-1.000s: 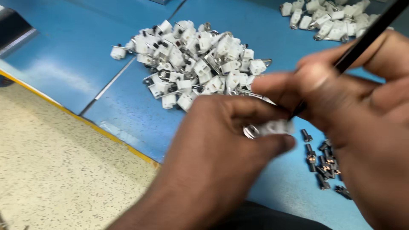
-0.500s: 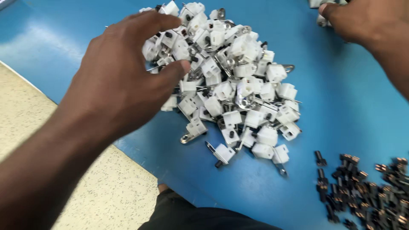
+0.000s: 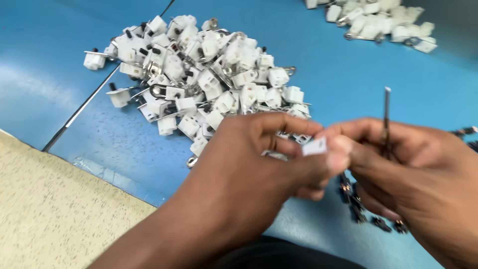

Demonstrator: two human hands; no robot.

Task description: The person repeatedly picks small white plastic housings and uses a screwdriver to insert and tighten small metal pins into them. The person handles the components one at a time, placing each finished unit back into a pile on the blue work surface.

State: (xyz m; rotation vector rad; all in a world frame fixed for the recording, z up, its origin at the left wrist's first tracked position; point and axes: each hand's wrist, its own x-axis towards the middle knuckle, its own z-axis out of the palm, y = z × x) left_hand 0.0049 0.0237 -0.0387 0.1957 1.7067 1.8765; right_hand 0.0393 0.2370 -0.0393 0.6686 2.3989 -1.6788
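My left hand (image 3: 259,169) pinches a small white plastic part (image 3: 314,147) between thumb and fingers, low in the middle of the head view. My right hand (image 3: 408,169) meets it from the right and grips a thin dark tool (image 3: 386,119) that sticks upright out of the fist. The fingertips of both hands touch around the white part. Just behind the hands lies a big heap of white plastic parts with metal tabs (image 3: 199,74) on the blue table (image 3: 338,74).
A second, smaller heap of white parts (image 3: 373,22) lies at the far right. Small dark screws (image 3: 358,209) are scattered under my hands. The blue table's front edge runs diagonally at the left, with speckled beige floor (image 3: 55,214) below it.
My left hand has drawn back from the heap with a white part in it. My right hand has come down from the far right and joined it with the tool.
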